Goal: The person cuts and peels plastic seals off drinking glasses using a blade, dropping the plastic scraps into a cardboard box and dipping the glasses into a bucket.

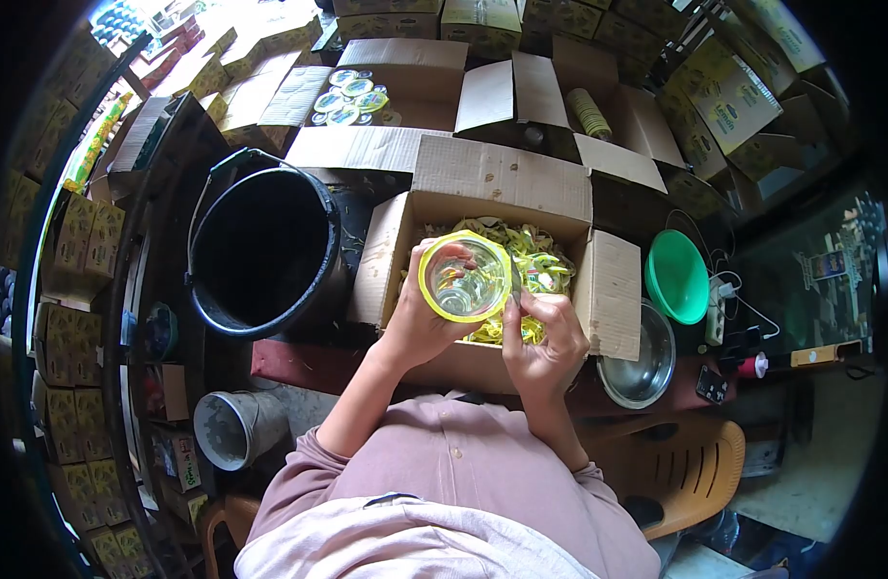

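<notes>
My left hand [420, 314] is wrapped around a clear cup [468, 285] with a bright yellow rim, held with its mouth facing me. At the cup's right side, my right hand [548, 333] is closed, thumb and fingers pinched around a thin, dark, blade-like tool [515, 282] that lies against the yellow rim. The tool's handle is hidden by the fingers. Both hands are above an open cardboard box [502, 183] holding a tangle of yellow and clear plastic strips [545, 265].
A large black bucket [201, 280] stands left of the box. To the right are a green bowl [677, 275] and a metal bowl [646, 367]. Behind, one open box holds round printed lids [352, 95], another stacked cups [588, 114]. A grey bucket [233, 429] stands lower left.
</notes>
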{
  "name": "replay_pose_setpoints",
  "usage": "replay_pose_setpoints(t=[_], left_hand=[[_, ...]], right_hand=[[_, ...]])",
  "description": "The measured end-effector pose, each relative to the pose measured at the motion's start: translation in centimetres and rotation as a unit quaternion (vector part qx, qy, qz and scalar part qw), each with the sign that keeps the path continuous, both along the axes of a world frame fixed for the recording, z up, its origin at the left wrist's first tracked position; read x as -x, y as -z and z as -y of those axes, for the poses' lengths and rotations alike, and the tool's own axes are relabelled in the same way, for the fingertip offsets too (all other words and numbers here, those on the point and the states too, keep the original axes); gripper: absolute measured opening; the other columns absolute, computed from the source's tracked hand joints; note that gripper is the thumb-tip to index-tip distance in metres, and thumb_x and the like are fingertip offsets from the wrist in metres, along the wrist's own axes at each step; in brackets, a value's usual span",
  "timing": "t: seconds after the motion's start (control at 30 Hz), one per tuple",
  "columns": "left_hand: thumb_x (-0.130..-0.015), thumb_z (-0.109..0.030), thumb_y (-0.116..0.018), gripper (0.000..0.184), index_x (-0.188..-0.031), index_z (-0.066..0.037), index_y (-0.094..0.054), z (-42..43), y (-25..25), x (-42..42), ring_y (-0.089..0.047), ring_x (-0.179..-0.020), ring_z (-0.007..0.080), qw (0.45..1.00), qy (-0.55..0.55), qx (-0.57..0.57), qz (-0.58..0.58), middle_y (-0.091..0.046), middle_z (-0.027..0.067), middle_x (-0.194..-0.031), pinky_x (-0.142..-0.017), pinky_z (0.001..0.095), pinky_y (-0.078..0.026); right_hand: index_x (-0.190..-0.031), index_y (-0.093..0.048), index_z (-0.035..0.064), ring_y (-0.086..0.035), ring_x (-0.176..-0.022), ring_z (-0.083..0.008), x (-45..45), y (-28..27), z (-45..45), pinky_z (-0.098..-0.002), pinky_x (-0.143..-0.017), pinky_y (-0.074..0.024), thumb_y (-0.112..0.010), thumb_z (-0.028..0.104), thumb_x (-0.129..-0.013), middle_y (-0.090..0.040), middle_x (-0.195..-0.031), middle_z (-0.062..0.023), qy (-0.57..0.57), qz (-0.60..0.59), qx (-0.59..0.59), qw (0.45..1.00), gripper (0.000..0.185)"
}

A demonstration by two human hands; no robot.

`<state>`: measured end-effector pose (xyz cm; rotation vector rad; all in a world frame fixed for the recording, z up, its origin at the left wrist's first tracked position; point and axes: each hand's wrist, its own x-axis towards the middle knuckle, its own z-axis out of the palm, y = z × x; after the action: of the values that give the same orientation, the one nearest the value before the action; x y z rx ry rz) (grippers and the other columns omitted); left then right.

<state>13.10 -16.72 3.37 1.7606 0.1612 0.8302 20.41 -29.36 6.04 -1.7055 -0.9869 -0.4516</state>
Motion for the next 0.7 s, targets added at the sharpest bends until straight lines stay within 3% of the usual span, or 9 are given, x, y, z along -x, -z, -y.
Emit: replay_pose_setpoints(t=[0.27, 0.57, 0.7], left_hand=[[-0.059, -0.009, -0.077, 0.071, -0.115, -0.004, -0.034, -0.1, -0.8, 0.6, -0.052, -0.097, 0.0229, 0.999, 0.0, -0.048, -0.02, -0.046, 0.0102, -0.105, -0.087, 0.0325, -0.042], [-0.058, -0.008, -0.075, 0.071, -0.116, -0.004, -0.034, -0.3, -0.4, 1.2, -0.05, -0.1, 0.023, 0.996, 0.06, 0.0, -0.061, -0.046, 0.0105, -0.104, -0.088, 0.0325, -0.041], [-0.057, -0.008, -0.076, 0.072, -0.116, -0.004, -0.035, -0.5, -1.0, 1.4, -0.05, -0.099, 0.0231, 0.994, 0.074, -0.048, -0.066, -0.046, 0.0099, -0.102, -0.088, 0.0325, -0.041]], right_hand=[[-0.082, -0.061, 0.0046, -0.06, -0.064, -0.0176, 0.1, -0.2, -0.4, -0.0274, -0.058, -0.049, -0.067, -0.006, -0.064, -0.059, -0.072, -0.0073, 0.02, 0.051, 0.004, 0.998, 0.021], [-0.081, -0.06, 0.0019, -0.062, -0.071, -0.0223, -0.7, -0.5, -0.3, -0.0307, -0.064, -0.0493, -0.063, -0.009, -0.063, -0.06, -0.075, -0.0101, -0.023, 0.003, 0.001, 1.0, 0.022], [-0.08, -0.061, 0.0017, -0.061, -0.068, -0.0201, -0.9, -0.4, -0.3, -0.0287, -0.062, -0.0486, -0.064, -0.01, -0.062, -0.06, -0.073, -0.0092, -0.042, -0.011, -0.017, 0.999, 0.022]])
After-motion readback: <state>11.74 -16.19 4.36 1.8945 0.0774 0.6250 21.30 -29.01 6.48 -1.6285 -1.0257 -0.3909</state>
